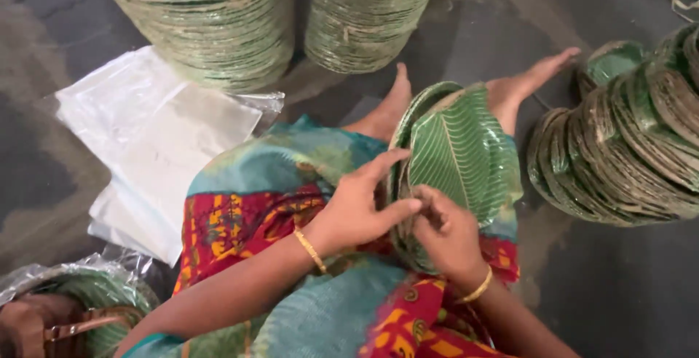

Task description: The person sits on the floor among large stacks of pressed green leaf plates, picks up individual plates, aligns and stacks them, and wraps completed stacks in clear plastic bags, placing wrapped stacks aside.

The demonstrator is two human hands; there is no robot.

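1. I see a small stack of green leaf plates [455, 158] standing on edge on the lap. This stack is my landmark for everything else.
2. My left hand [357, 209] is on the near left side of the stack. Its fingers [382, 163] lie flat and spread against the left rim.
3. My right hand [445, 231] is at the bottom edge of the stack, just under the front plate. Its fingers are curled in tight and seem to pinch the lower rim, but I cannot tell how many plates they hold.
4. The two hands touch each other right at that bottom rim. Both are on the stack, so neither one is farther off.
5. The front plate faces me and leans a little to the right. Its middle leaf vein runs up and away from my fingers, toward the feet [524, 85].
6. The stack rests on a bright cloth [255, 198] of blue, red and yellow over the lap.
7. To the right of the stack, a long row of leaf plates [626, 154] lies tipped over on the floor, near but not touching.
8. Beyond the stack stand two tall plate piles [291, 16].
9. To the left of the stack lie clear plastic bags [153, 140] on the dark floor.
10. Nothing sits between my hands and the stack.
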